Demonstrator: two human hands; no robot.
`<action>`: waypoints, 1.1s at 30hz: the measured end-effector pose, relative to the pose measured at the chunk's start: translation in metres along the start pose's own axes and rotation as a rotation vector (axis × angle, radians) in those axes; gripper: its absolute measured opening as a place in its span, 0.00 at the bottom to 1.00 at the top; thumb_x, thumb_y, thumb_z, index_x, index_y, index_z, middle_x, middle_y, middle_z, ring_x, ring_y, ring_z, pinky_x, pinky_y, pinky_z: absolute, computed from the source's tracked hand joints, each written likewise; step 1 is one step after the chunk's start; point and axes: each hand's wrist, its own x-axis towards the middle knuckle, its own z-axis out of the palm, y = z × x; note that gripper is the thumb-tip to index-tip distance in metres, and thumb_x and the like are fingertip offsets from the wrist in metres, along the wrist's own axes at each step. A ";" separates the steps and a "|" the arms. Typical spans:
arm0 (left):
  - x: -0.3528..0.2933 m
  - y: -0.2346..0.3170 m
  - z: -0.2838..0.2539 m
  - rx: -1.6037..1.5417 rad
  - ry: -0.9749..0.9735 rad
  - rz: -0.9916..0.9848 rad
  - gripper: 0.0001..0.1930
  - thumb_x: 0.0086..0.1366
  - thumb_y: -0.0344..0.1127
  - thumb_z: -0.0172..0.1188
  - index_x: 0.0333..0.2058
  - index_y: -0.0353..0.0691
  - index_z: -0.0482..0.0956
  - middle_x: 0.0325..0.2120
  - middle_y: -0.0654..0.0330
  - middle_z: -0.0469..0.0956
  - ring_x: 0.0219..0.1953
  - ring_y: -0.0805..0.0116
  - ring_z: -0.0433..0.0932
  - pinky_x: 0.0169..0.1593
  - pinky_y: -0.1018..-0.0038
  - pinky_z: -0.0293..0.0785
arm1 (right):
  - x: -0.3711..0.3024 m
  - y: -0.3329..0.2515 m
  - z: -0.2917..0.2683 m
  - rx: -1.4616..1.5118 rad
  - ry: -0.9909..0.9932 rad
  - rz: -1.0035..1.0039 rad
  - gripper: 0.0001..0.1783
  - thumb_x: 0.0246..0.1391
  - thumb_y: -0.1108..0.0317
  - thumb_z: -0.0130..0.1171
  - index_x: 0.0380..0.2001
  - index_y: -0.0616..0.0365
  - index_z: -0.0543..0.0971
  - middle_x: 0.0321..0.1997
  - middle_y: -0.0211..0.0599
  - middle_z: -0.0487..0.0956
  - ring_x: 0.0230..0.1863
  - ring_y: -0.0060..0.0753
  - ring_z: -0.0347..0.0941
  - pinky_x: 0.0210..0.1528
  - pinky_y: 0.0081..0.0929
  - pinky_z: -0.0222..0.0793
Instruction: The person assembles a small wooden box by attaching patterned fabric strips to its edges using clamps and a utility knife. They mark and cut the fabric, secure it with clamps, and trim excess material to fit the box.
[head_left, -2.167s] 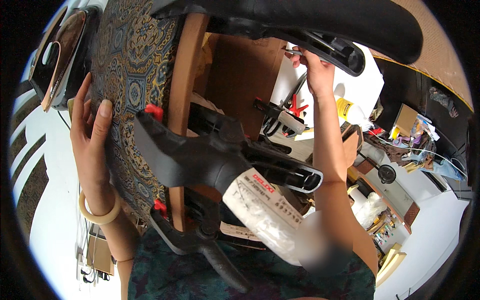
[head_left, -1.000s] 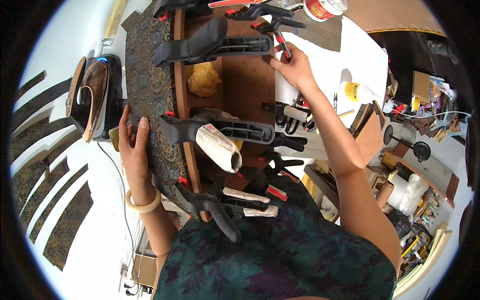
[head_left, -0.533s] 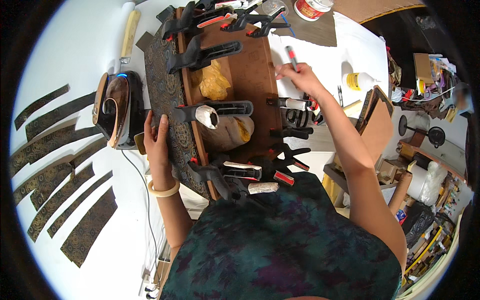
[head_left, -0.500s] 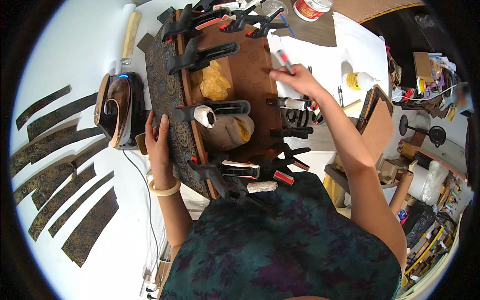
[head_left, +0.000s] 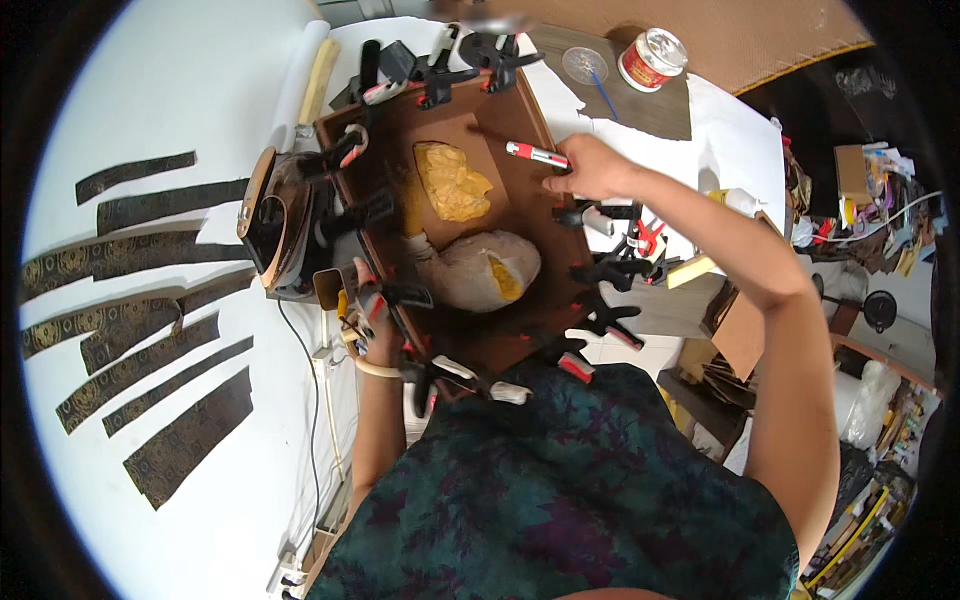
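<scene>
A deep brown box [head_left: 490, 345] tilts in front of me, its inside facing up. Black spring clamps [head_left: 605, 270] with red tips line its rim. Inside lie a crumpled yellow bundle [head_left: 452, 185] and a whitish rounded bag [head_left: 475, 262] with a yellow patch. My left hand [head_left: 375, 320] grips the box's left side from outside, partly hidden by blurred clamps. At the far right rim, my right hand [head_left: 598, 167] is closed round a slim red and white pen-like stick [head_left: 537, 153], which points left over the box. Whether that hand also touches the rim, I cannot tell.
Left of the box stands a dark iron-like appliance [head_left: 285, 220] with a cord. Several dark patterned strips [head_left: 190, 435] lie on the white surface. A red-labelled jar [head_left: 652, 62] and a clear dish [head_left: 585, 66] stand at the back. A white bottle [head_left: 735, 200] is behind my right forearm.
The box has turned and tipped, so its patterned left side has gone from view and more of its inside shows. The stick in my right hand has swung from pointing up to pointing left.
</scene>
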 end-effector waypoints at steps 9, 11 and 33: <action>-0.030 -0.116 0.043 -0.518 -0.135 -0.393 0.31 0.71 0.64 0.50 0.57 0.41 0.74 0.49 0.60 0.77 0.51 0.64 0.75 0.58 0.66 0.71 | 0.082 -0.076 -0.070 -0.576 -0.092 -0.246 0.14 0.47 0.67 0.65 0.30 0.71 0.82 0.35 0.60 0.82 0.42 0.59 0.81 0.45 0.45 0.77; -0.036 -0.145 0.056 -0.639 -0.165 -0.483 0.31 0.71 0.62 0.50 0.58 0.41 0.73 0.51 0.59 0.76 0.53 0.62 0.74 0.59 0.64 0.71 | 0.097 -0.085 -0.073 -0.635 -0.122 -0.269 0.14 0.45 0.68 0.65 0.30 0.71 0.82 0.35 0.58 0.82 0.41 0.59 0.81 0.44 0.46 0.78; -0.043 -0.193 0.077 0.101 -0.728 -0.004 0.20 0.70 0.40 0.56 0.58 0.42 0.73 0.56 0.53 0.76 0.56 0.52 0.76 0.62 0.58 0.71 | 0.128 -0.080 -0.031 -0.302 0.150 -0.482 0.22 0.53 0.51 0.68 0.43 0.56 0.85 0.34 0.49 0.85 0.37 0.52 0.83 0.46 0.45 0.79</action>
